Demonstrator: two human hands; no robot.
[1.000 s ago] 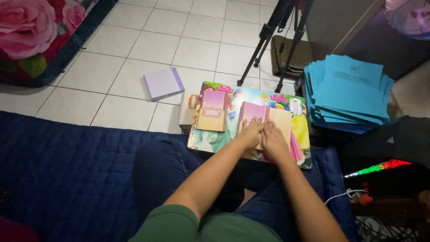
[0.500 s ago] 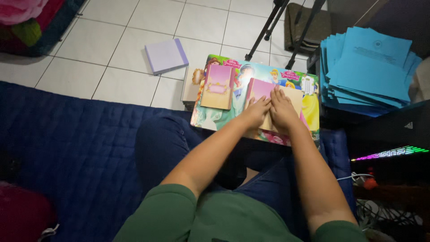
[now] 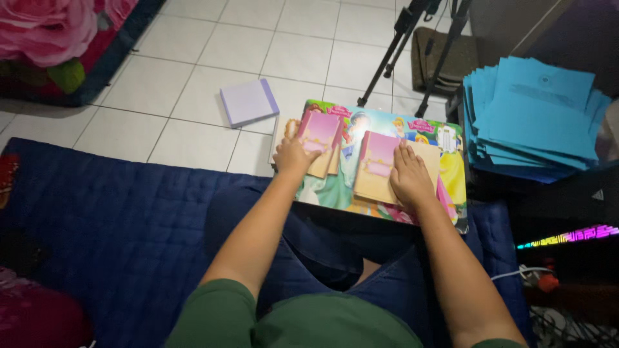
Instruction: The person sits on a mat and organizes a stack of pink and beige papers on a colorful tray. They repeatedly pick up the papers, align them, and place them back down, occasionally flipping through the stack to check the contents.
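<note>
Here the person sits on a dark blue quilted mat [image 3: 97, 232], with a small colourful cartoon-printed table [image 3: 451, 167] in front of the knees. On this table lie two groups of pink-and-tan booklets.

The left hand [image 3: 293, 154] rests on the left stack of booklets [image 3: 320, 138], near its lower left corner. The fingers are curled down on the cover, and the hand presses on the stack more than it grips it; I cannot tell if any finger goes under the edge. The right hand [image 3: 407, 177] lies flat, palm down and fingers stretched, on the right stack of booklets [image 3: 377, 169], covering its right part and a tan sheet beside it. The two hands are well apart, each on its own stack, and a strip of the table picture shows between them.

On the white tiled floor [image 3: 193, 64], just beyond the table's left corner, lies a pale purple pad [image 3: 248, 102], apart from both hands. To the right of the table there is a thick, untidy pile of blue envelopes [image 3: 535, 122], near the right hand but not touching it. Behind the table stand the black legs of a tripod [image 3: 396, 45]. In the upper left corner a blanket with big pink roses [image 3: 45, 32] is visible.
</note>
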